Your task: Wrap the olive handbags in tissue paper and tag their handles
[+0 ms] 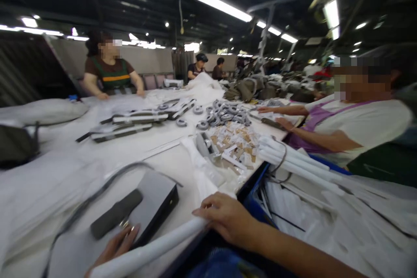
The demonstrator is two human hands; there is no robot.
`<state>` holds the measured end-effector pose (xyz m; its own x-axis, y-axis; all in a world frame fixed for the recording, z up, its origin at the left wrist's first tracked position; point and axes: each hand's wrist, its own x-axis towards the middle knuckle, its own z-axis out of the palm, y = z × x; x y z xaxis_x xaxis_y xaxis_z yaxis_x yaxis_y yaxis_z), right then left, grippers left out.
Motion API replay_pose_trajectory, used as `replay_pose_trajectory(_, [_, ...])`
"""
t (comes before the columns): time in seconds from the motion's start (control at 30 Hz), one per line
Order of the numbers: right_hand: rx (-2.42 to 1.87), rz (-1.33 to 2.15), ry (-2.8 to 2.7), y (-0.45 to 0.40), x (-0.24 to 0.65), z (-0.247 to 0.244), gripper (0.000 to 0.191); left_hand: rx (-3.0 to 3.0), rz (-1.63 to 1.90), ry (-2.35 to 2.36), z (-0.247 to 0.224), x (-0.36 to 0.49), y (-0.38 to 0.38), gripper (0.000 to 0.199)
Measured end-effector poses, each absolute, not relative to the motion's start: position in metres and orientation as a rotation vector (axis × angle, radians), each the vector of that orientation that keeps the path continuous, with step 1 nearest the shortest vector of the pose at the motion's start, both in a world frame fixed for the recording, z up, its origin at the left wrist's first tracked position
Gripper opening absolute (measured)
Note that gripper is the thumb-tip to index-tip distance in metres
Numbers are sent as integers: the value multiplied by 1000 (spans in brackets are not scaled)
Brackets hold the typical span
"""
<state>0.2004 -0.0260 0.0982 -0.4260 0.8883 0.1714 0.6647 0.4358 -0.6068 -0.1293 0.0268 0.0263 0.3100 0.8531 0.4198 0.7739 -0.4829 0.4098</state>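
Note:
My right hand (230,219) is closed around the far end of a long white roll (156,247), thumb and fingers wrapped over it. The roll slants down to the bottom left, in front of my left hand (115,245), and hides part of it. My left fingers reach over a grey bag (154,189), their tips beside its small gold-coloured clasp (124,223). Whether they grip anything is not clear. A dark olive tab (117,213) lies across the bag, and a dark strap (107,182) loops around its far side.
A co-worker's hands (283,122) rest on work at the right; another person (110,69) stands across the table. Grey rings (224,113) and small paper pieces (234,137) form heaps. More white rolls (293,156) lie beside a blue-edged bin (257,186) at my right.

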Motion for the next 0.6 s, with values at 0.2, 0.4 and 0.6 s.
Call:
replay_pose_trajectory(0.2, [-982,185,-2695,5,161,53,32,2464,239,1657,52,-148,14,44])
replay_pose_trajectory(0.4, [-953,-47,-2575,30,115,35,24,2450,227,1616,76,-142,17,44])
replay_pose_trajectory(0.6, [-1029,-143,-2399,46,95,19,14,2459,361,1647,54,-143,4,43])
